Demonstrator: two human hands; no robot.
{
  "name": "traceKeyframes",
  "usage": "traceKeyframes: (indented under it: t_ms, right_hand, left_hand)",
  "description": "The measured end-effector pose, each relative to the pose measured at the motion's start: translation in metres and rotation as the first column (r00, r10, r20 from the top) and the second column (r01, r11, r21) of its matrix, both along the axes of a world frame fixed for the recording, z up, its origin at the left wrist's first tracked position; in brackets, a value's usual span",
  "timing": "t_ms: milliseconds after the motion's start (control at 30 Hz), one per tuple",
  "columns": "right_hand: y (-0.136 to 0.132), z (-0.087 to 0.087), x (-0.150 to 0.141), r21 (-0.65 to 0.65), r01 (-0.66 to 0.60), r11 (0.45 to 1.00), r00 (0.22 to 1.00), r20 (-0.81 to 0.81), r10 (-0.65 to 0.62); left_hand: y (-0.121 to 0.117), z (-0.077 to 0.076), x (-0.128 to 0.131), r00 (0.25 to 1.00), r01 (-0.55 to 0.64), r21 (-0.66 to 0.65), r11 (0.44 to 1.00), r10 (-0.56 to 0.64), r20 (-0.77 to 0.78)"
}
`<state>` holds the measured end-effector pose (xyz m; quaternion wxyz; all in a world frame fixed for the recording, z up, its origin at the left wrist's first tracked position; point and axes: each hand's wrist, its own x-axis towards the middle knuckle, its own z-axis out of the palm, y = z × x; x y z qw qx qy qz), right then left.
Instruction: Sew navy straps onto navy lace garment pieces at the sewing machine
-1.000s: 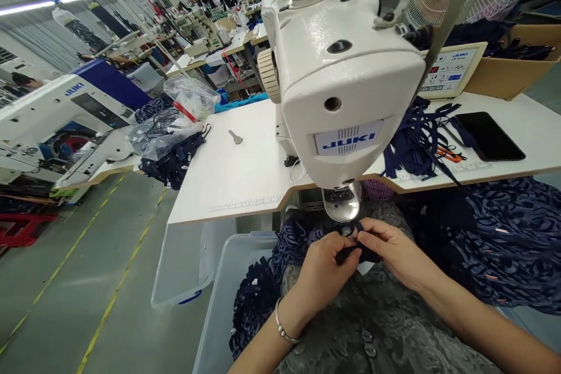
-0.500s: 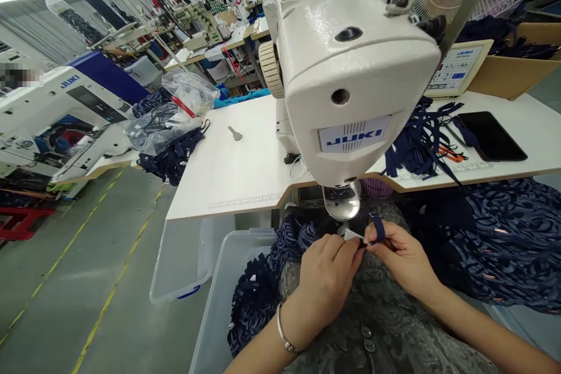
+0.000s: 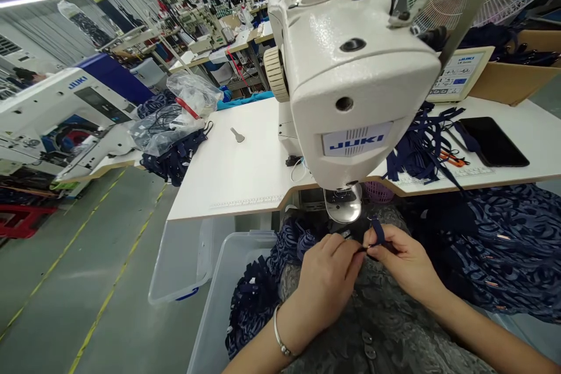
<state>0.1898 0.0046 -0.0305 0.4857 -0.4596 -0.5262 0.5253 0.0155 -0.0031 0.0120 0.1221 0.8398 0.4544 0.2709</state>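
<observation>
Just below the presser area of a white sewing machine point(image 3: 359, 87), a navy fabric strap point(image 3: 377, 231) loops up out of the fingers of my right hand point(image 3: 401, 257), which pinches it. A small piece of metal hardware shows at the strap's top. My left hand point(image 3: 326, 274), with a bangle at the wrist, is closed at the strap's other end, close to my right fingertips. Its fingers hide most of what lies between the hands. Dark navy garment pieces point(image 3: 298, 239) lie beyond my left hand.
A clear plastic bin point(image 3: 219, 292) with navy pieces stands at left. On the white tabletop point(image 3: 245, 169) lie a small metal tool point(image 3: 237, 135), navy straps point(image 3: 416, 152), orange-handled snips point(image 3: 453, 158) and a phone point(image 3: 493, 141). Patterned navy fabric point(image 3: 508, 251) is heaped at right.
My hands turned the piece over, and the strap loop came up over my right fingers. A white label visible half a second ago is now mostly out of sight. The left hand rolled knuckles-up.
</observation>
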Motion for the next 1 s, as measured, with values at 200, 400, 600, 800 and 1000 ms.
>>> traceKeyframes:
  t_ms: [200,400,600,800,1000]
  right_hand:
    - [0.021,0.017,-0.008,0.008,0.006,1.0,0.992,0.126,-0.007]
    - [0.05,0.02,-0.019,0.228,0.045,0.973,0.935,0.334,-0.121]
    - [0.06,0.017,-0.022,0.152,0.094,0.984,0.948,0.289,-0.135]
    - [0.07,0.009,-0.023,-0.083,0.037,0.996,0.999,0.01,-0.036]
    - [0.075,0.017,-0.02,-0.103,0.03,0.994,0.998,-0.046,-0.035]
  left_hand:
    - [0.022,0.014,0.0,0.987,-0.069,-0.23,0.971,0.1,0.126]
    - [0.047,0.013,-0.003,0.987,-0.158,0.001,0.987,0.158,-0.025]
    - [0.046,-0.012,-0.008,0.994,-0.05,0.377,0.925,0.082,-0.069]
    - [0.032,-0.033,-0.007,0.989,0.007,0.448,0.894,0.061,-0.136]
    - [0.029,-0.029,-0.009,0.965,0.008,0.359,0.933,0.086,-0.246]
